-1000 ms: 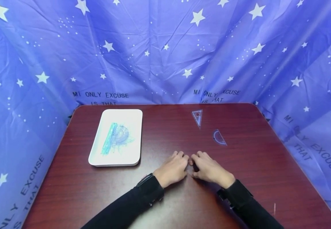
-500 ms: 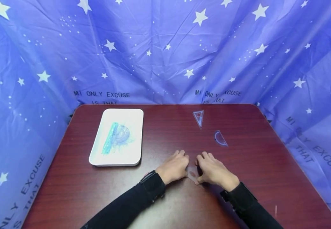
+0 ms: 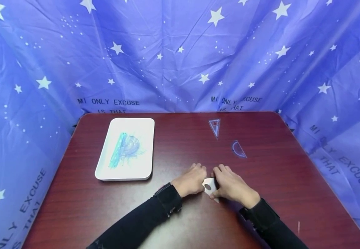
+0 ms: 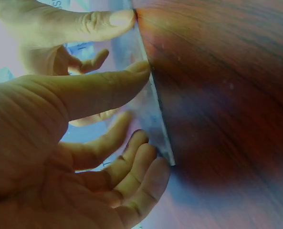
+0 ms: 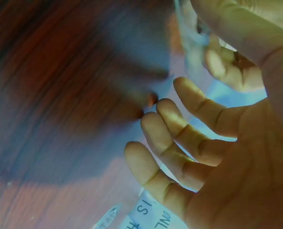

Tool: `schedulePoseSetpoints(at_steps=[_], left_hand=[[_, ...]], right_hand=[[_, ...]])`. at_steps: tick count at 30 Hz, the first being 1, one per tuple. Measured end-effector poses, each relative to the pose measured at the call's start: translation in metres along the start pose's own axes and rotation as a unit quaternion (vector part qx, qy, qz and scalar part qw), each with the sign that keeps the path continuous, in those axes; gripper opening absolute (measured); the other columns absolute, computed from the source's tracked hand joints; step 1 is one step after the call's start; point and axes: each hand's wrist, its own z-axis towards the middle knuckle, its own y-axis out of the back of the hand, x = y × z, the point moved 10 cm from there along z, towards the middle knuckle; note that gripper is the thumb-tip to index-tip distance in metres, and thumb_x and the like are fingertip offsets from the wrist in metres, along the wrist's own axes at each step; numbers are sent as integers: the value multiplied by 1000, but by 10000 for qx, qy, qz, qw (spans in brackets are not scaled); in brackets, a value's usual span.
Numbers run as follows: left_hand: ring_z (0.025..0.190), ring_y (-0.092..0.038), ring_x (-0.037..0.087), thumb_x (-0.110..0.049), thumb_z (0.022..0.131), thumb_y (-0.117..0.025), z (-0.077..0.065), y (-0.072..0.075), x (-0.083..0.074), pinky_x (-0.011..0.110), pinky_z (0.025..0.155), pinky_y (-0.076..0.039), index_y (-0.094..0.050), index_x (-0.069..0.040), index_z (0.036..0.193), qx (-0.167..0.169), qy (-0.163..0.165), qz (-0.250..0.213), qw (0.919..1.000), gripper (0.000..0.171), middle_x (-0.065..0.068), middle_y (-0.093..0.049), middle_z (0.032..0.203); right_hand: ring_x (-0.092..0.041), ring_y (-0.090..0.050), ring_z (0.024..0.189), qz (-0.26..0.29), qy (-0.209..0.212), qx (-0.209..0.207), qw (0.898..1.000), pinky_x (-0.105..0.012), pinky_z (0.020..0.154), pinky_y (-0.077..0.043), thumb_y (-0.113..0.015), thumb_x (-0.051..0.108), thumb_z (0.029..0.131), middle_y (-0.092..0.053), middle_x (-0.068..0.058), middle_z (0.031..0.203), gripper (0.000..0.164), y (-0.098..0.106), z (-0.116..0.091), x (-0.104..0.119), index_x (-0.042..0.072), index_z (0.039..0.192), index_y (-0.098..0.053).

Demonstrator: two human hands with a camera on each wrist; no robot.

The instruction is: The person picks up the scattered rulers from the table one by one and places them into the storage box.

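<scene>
A clear plastic set square with a round hole (image 3: 210, 180) is held tilted just above the table between both hands, shining white in the head view. My left hand (image 3: 190, 180) grips its left side; in the left wrist view the left thumb (image 4: 112, 88) lies along the clear edge, with curled fingers behind. My right hand (image 3: 232, 184) pinches the right side, thumb low on the piece. Most of its outline is hidden by the hands. Beyond the right hand lie a clear protractor (image 3: 239, 149) and another clear set square (image 3: 215, 128).
A white tray (image 3: 147, 129) stands on the left of the dark red wooden table (image 3: 180, 138). In it lie a turquoise ruler (image 3: 116, 152) and a clear protractor (image 3: 131, 146). A blue curtain with stars (image 3: 167, 76) hangs around the table edges.
My right hand has shifted slightly right, away from the left hand. The set square between them has come into view and tilted, now reflecting white. The tray and other pieces stay put.
</scene>
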Motion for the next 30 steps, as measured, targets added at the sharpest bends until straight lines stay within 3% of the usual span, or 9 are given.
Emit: schedulePoseSetpoints(at_steps=[2, 6, 10, 12, 15, 17, 20, 25, 30], left_hand=[[89, -68, 21, -14, 81, -86, 4, -11, 8, 37, 89, -59, -64, -8, 99, -63, 50, -241, 9997, 28, 4, -67, 92], [72, -64, 15, -7, 76, -84, 13, -38, 29, 30, 63, -54, -55, -13, 104, -500, 64, -775, 9957, 41, -3, -61, 79], [69, -57, 7, -3, 78, -82, 10, -37, 36, 21, 58, -47, -49, -20, 101, -781, -93, -1227, 9893, 44, -11, -55, 77], [72, -59, 6, -3, 80, -80, 8, -33, 36, 22, 60, -49, -49, -21, 102, -927, -271, -1318, 9866, 42, -11, -57, 81], [79, -64, 11, 0, 85, -74, -4, -3, 22, 29, 66, -56, -50, -17, 101, -1162, -739, -1262, 9824, 33, -6, -61, 86], [81, -66, 15, 2, 88, -71, -16, 23, 8, 34, 70, -59, -53, -13, 99, -1311, -1051, -1182, 9787, 26, -2, -63, 86], [84, -67, 18, 4, 93, -68, -32, 60, -7, 34, 75, -59, -55, -10, 97, -1467, -1292, -986, 9757, 20, 0, -63, 87], [88, -67, 17, 4, 89, -72, -45, 88, -4, 28, 75, -57, -61, -14, 100, -1412, -921, -690, 9833, 24, -2, -65, 92], [94, -67, 19, 5, 85, -75, -56, 112, 21, 32, 78, -60, -62, -17, 103, -1501, -484, -342, 9869, 31, -1, -67, 100]], right_hand=[[-21, -56, 91, 117, 137, -5, 9998, -43, 79, -54, -102, 32, 68, -56, -2, 97, 56, 0, 0, 3, 12, 100, -60], [-13, -55, 76, 795, 624, -171, 9947, -33, 65, -51, -96, 13, 74, -56, 3, 85, 45, -2, 2, 4, 13, 98, -57], [-8, -54, 68, 1172, 1423, -689, 9804, -29, 55, -45, -87, 5, 79, -58, 5, 79, 40, -23, 9, -16, 15, 102, -56], [-9, -55, 69, 1167, 1461, -845, 9787, -30, 55, -46, -86, 4, 80, -58, 5, 80, 39, -21, 9, -17, 15, 102, -55], [-11, -55, 71, 1180, 1225, -876, 9815, -30, 56, -46, -85, 3, 83, -57, 4, 80, 36, -4, 8, -8, 13, 100, -56], [-11, -53, 70, 1077, 884, -870, 9864, -29, 57, -45, -83, -1, 82, -54, 4, 78, 35, 18, 4, 7, 13, 96, -54], [-8, -51, 70, 913, 761, -944, 9884, -26, 58, -43, -80, -1, 86, -52, 6, 77, 30, 31, 4, 14, 14, 94, -55], [-7, -59, 80, 779, 608, -1036, 9897, -27, 68, -51, -85, 1, 85, -64, 6, 87, 30, 45, 3, 16, 15, 102, -66], [-17, -67, 93, 697, 481, -1037, 9910, -37, 78, -58, -88, 6, 86, -71, -1, 101, 33, 53, 2, 9, 11, 113, -70]])
